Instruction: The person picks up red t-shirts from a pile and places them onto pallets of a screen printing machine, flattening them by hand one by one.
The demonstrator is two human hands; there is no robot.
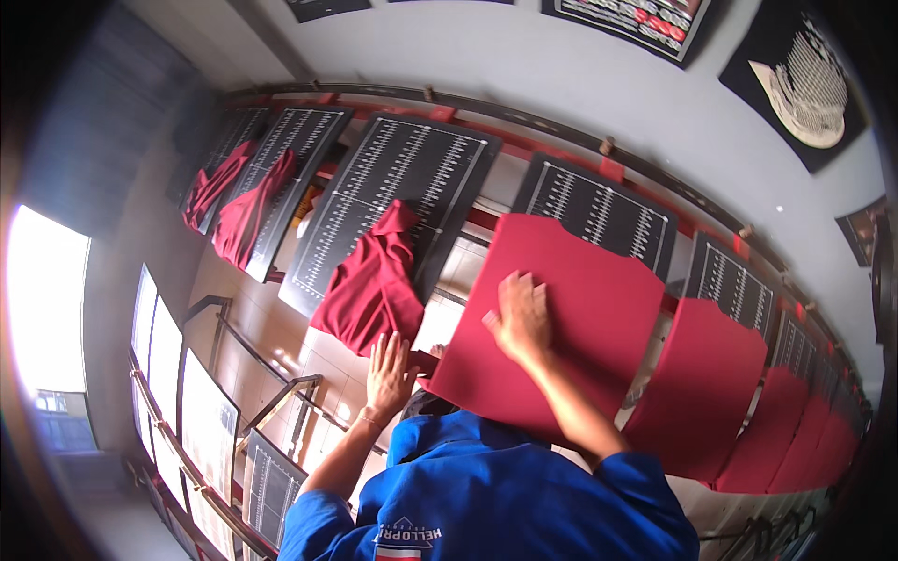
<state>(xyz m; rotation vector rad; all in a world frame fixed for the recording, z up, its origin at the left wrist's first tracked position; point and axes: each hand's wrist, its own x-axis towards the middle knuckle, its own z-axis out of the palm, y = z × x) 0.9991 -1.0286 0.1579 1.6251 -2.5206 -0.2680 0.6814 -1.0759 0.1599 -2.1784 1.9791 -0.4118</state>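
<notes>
At about nine o'clock a bright window (pixel 47 318) is glaring, and just inside it a row of framed printing screens (pixel 201 411) is leaning along a metal rail (pixel 187 467). Toward ten o'clock two dark ruled pallets (pixel 281 159) are carrying crumpled dark red shirts (pixel 245 210) — one draped over each board.

Moving toward the middle, a larger black pallet with white ruled lines (pixel 398 178) is lying at eleven o'clock, and a bunched dark red shirt (pixel 374 280) is hanging off its lower end. Just below that shirt, at about seven o'clock from centre, the left hand (pixel 388 369) is spreading open with its fingers fanned, holding nothing; its fingertips are reaching to the lower hem of the bunched shirt, though whether they are touching it I cannot tell.

At the centre a bright red shirt (pixel 599 318) is lying smoothed flat over a pallet, whose black ruled top (pixel 599 210) is showing above the collar. The right hand (pixel 519 318) is pressing palm-down on the left part of this flat shirt, fingers open and extended, gripping nothing.

Toward three and four o'clock more pallets are curving away in a row, each covered by a flat red shirt (pixel 702 393), with the nearest one just beside the centre shirt. At six o'clock the person's blue sleeves and jacket (pixel 505 496) are filling the lower edge — and at one o'clock dark printed panels (pixel 804 79) are hanging on the pale wall (pixel 561 65).
</notes>
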